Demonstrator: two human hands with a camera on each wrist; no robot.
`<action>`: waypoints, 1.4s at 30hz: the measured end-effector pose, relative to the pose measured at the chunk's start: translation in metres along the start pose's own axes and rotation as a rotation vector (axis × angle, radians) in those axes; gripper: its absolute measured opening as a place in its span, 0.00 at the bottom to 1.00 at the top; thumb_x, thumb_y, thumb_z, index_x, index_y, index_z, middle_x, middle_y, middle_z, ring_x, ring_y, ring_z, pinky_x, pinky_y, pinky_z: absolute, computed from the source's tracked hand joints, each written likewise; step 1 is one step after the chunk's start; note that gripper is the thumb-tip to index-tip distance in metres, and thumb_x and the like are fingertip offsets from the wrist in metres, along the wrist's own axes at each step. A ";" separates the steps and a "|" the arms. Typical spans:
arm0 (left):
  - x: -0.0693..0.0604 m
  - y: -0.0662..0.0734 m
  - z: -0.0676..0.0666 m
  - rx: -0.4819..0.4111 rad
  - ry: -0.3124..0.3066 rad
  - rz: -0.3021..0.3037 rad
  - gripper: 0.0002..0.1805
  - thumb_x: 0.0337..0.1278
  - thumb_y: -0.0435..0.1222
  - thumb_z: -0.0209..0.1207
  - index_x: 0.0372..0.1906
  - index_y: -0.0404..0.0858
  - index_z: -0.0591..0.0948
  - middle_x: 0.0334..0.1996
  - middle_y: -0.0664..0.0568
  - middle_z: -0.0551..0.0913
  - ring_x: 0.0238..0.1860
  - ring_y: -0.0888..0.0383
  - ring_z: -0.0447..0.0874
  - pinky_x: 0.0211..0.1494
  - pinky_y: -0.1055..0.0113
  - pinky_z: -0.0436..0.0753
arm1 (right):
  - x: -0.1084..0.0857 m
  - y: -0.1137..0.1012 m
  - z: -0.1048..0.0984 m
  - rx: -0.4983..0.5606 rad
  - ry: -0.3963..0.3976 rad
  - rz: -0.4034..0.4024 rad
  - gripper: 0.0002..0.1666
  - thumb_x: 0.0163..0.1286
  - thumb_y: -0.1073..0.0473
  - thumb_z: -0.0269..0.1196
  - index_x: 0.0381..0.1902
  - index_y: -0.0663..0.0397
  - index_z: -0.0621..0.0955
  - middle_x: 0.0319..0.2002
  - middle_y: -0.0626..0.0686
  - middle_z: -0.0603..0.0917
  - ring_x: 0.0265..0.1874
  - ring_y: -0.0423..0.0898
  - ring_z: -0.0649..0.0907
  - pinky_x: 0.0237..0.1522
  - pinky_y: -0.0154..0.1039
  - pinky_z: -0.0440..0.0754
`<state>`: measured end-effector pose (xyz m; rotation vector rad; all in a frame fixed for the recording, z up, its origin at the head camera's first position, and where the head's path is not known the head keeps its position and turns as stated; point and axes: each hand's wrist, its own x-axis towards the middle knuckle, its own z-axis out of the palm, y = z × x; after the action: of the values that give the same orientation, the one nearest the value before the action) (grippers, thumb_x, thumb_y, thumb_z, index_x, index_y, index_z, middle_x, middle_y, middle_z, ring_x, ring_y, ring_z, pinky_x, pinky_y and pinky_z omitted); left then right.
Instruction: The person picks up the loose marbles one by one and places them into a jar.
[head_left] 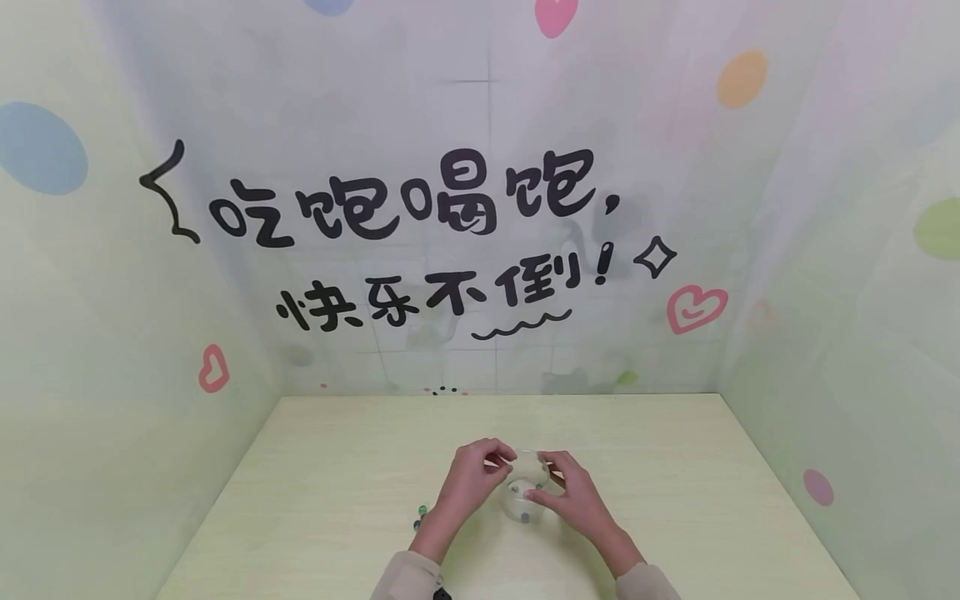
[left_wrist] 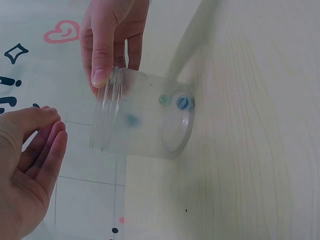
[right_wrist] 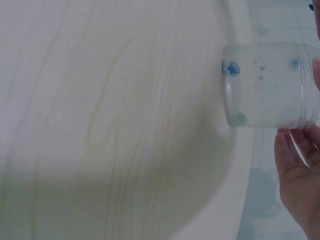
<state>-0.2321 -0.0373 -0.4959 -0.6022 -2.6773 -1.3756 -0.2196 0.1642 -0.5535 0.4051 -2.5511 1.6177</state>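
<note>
A clear plastic jar [head_left: 517, 506] with a ridged rim stands upright on the table between both hands. My right hand [head_left: 576, 497] grips it near the rim; in the left wrist view the thumb [left_wrist: 100, 75] presses on the ridges. Inside, a blue-swirled marble [left_wrist: 183, 103] and a green marble [left_wrist: 164, 100] lie at the bottom. Another blue marble [right_wrist: 294, 65] shows blurred higher inside the jar. Beside the mouth, my left hand [head_left: 474, 477] has its thumb and fingertips loosely together, with nothing visible between them.
Several green marbles [head_left: 422, 513] lie on the pale wood table [head_left: 315, 500], by the left forearm. Printed fabric walls [head_left: 420, 108] with lettering enclose the table at the back and sides.
</note>
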 end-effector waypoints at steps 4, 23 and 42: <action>0.000 -0.001 -0.002 0.003 0.006 0.001 0.06 0.59 0.28 0.65 0.40 0.40 0.85 0.37 0.52 0.86 0.39 0.60 0.85 0.42 0.76 0.85 | 0.000 -0.001 0.000 -0.001 0.002 0.000 0.37 0.57 0.57 0.75 0.61 0.64 0.75 0.56 0.64 0.78 0.55 0.60 0.80 0.60 0.52 0.81; -0.006 -0.012 -0.018 -0.003 0.026 -0.026 0.05 0.59 0.28 0.65 0.39 0.37 0.85 0.36 0.51 0.87 0.38 0.61 0.84 0.40 0.78 0.84 | 0.000 -0.003 -0.002 0.000 0.015 -0.001 0.38 0.55 0.57 0.76 0.60 0.66 0.75 0.55 0.64 0.79 0.54 0.60 0.81 0.59 0.50 0.81; -0.013 -0.021 -0.032 0.028 0.059 -0.054 0.05 0.59 0.29 0.65 0.38 0.40 0.85 0.36 0.53 0.86 0.39 0.61 0.83 0.40 0.78 0.84 | 0.000 -0.003 0.000 -0.009 0.014 0.005 0.38 0.55 0.57 0.76 0.60 0.66 0.76 0.55 0.63 0.79 0.53 0.60 0.81 0.59 0.48 0.82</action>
<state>-0.2315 -0.0780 -0.4961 -0.4821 -2.6807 -1.3441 -0.2188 0.1626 -0.5506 0.3846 -2.5500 1.6048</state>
